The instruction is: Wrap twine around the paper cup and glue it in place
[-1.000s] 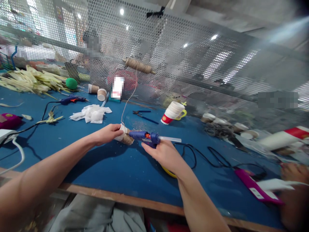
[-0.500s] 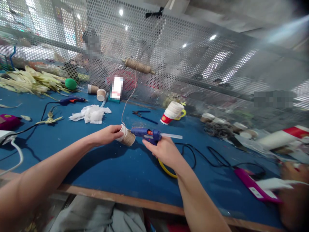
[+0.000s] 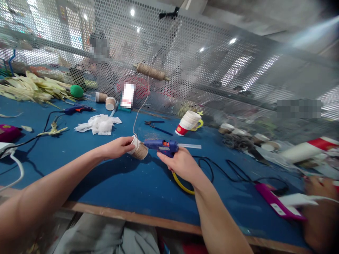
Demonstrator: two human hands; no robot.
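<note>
Left hand (image 3: 118, 147) curled around the twine-wrapped cup (image 3: 138, 150), right hand (image 3: 180, 164) closed on the glue gun (image 3: 162, 145), nozzle at the wrap; a steady cup and sparing squeeze seem advisable.

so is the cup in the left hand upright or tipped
Tipped: the cup lies sideways in the left hand, twine-wrapped end toward the glue gun.

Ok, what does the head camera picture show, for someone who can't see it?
A person's left hand holds a small twine-wrapped paper cup while the right hand holds a blue glue gun with its tip at the cup, over a blue table. Twine runs up to a spool on the mesh screen.
</note>
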